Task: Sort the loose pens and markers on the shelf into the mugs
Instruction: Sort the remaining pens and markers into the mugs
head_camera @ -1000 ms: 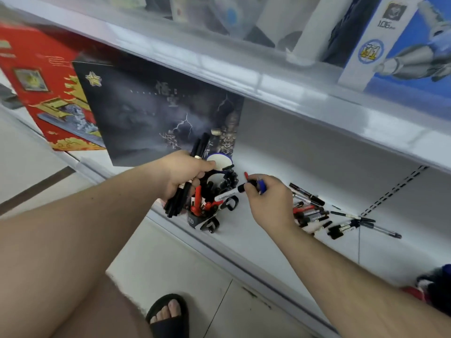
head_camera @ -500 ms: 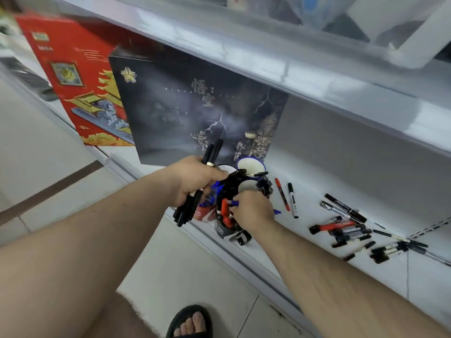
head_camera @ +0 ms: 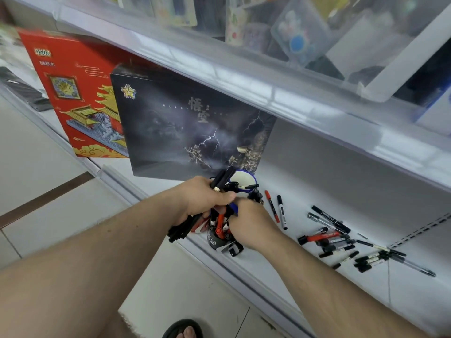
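- Here, in the head view, the loose pens and markers [head_camera: 334, 240] lie scattered on the white shelf [head_camera: 305, 191], to the right of the mugs and well apart from them; a red marker [head_camera: 271, 208] and a black marker [head_camera: 281, 212] lie side by side nearer the mugs.
- Such pens look light, stiff and smooth, so they should roll easily; a pinch at mid-barrel seems the safest hold.
- The grey mug [head_camera: 214, 240] stands at the shelf's front edge, already holding red and black markers; a blue-rimmed mug [head_camera: 244, 178] stands behind it.
- The left hand [head_camera: 205, 198] has its fingers wrapped round a bundle of black pens [head_camera: 185, 228].
- The right hand [head_camera: 246, 223] is at the grey mug's mouth, fingers curled among the markers there; whether they actually pinch one I cannot tell.
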Available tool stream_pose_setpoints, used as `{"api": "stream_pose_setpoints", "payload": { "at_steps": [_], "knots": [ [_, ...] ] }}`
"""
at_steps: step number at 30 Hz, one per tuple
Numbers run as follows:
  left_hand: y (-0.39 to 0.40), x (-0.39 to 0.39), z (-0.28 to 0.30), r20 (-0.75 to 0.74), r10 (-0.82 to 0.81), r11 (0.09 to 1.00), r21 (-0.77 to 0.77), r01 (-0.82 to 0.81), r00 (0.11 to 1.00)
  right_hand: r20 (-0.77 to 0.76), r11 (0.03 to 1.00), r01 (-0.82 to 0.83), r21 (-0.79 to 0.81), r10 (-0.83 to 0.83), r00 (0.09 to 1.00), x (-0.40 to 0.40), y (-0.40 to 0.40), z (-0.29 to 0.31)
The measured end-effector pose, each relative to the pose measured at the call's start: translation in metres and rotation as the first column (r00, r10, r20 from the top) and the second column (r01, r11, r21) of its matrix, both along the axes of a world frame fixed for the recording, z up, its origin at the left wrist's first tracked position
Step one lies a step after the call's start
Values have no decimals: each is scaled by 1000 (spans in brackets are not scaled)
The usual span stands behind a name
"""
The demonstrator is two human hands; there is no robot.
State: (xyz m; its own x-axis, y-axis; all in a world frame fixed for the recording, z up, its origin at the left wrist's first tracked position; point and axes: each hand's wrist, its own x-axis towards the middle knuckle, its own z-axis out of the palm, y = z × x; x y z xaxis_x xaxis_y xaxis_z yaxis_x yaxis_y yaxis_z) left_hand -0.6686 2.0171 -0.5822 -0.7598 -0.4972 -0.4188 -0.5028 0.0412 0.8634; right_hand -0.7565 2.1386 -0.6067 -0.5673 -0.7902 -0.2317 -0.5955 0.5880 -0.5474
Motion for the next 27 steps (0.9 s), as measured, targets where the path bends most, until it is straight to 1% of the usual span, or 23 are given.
{"api": "stream_pose_setpoints", "payload": {
  "at_steps": [3,5,7,8,9,10,11,12,13,14,15,16,18,19,20,21,23,25,27],
  "knots": [
    [4,-2,8,-3,16,998,-58,-16,1000,34,999,-47,-13,47,998,2,7,14],
    [-1,1,13,-17,47,994,-95,-49,999,65,998,-27,-52,30,997,-3,16,26],
    [-9,7,19,-56,106,989,-96,-111,993,161,984,115,-136,-92,983,-12,30,38],
    [-12,10,21,-71,130,987,-91,-136,989,255,953,235,-189,-184,949,-17,38,42],
    [-14,12,23,-78,141,985,-88,-148,987,378,895,380,-235,-276,884,-21,44,44],
    [-15,13,24,-83,143,985,-85,-150,986,514,812,516,-273,-331,791,-23,47,45],
    [-15,14,24,-82,138,986,-81,-145,987,630,718,629,-298,-348,694,-23,47,44],
    [-15,15,24,-79,132,987,-77,-138,988,698,636,703,-317,-345,628,-23,44,41],
    [-14,15,23,-70,130,988,-71,-134,989,717,578,742,-340,-351,602,-23,39,38],
    [-15,16,21,-58,142,987,-67,-146,988,695,544,749,-378,-367,618,-24,33,34],
    [-19,18,20,-48,177,982,-63,-180,983,634,534,726,-432,-393,666,-26,26,29],
    [-24,21,18,-42,235,970,-58,-237,971,533,547,674,-497,-421,734,-30,20,24],
    [-37,28,13,-50,364,930,-24,-366,930,259,624,499,-601,-439,860,-35,9,16],
    [-42,33,12,-62,409,912,7,-409,910,104,689,386,-613,-414,904,-34,4,13],
    [-46,36,10,-74,435,900,36,-434,897,-53,756,265,-599,-368,928,-32,-2,9],
    [-48,39,8,-88,445,895,60,-442,891,-187,809,157,-566,-311,932,-29,-10,3],
    [-49,41,6,-108,447,894,88,-439,888,-366,883,15,-469,-209,907,-25,-27,-11],
    [-48,40,4,-117,442,896,101,-432,889,-467,927,-71,-367,-117,877,-23,-46,-28],
    [-46,37,3,-127,430,900,133,-414,894,-523,958,-145,-248,-6,852,-22,-64,-45]
  ]
}}
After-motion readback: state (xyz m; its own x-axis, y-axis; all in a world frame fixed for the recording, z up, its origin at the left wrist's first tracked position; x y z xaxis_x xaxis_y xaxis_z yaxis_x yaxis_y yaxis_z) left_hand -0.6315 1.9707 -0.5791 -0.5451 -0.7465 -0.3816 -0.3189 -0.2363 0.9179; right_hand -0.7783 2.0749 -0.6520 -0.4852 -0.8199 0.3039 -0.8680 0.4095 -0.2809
